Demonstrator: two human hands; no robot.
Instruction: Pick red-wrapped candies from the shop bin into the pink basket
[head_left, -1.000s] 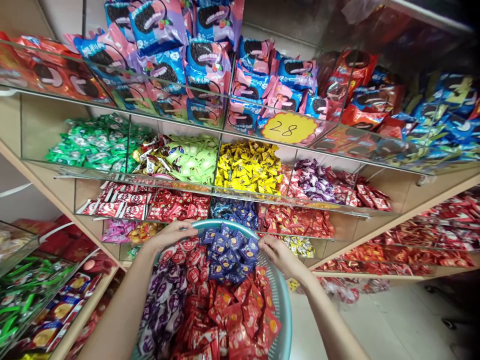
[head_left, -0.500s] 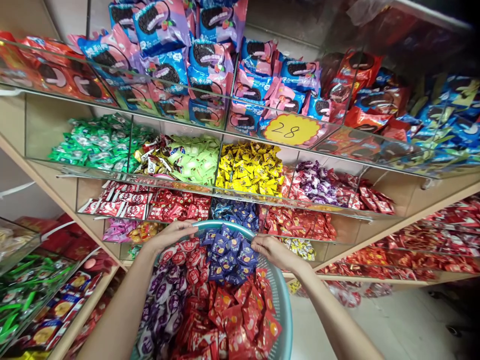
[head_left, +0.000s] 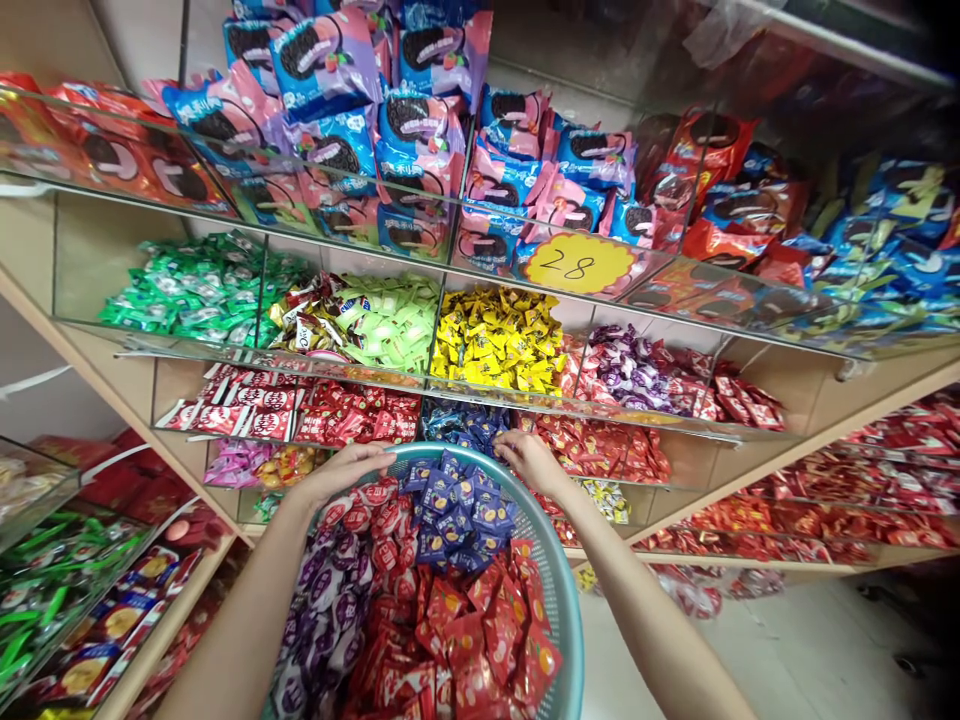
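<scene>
A teal plastic basket (head_left: 574, 610) fills the lower middle of the view. In it lie dark blue candies (head_left: 457, 510), red-and-white wrapped candies (head_left: 382, 525), purple-and-white candies (head_left: 322, 610) and red packets (head_left: 480, 640). My left hand (head_left: 349, 470) grips the far left rim of the basket, fingers lying over the edge. Just beyond the far right rim, my right hand (head_left: 532, 460) is at the shelf bin of dark blue candies (head_left: 469, 425). Its fingers are curled together at those candies; what they hold, if anything, is hidden.
Glass-fronted shelves carry green candies (head_left: 202, 290), light green candies (head_left: 394, 320) and yellow candies (head_left: 495, 340). Blue-and-pink cookie packs (head_left: 330, 60) are stacked above, behind a yellow price tag (head_left: 577, 263). More candy bins (head_left: 67, 580) stand at the left. Tiled floor (head_left: 787, 650) shows at lower right.
My right hand has moved from above the blue candies in the basket, forward and slightly up, to the shelf bin. My left hand and the basket have hardly moved.
</scene>
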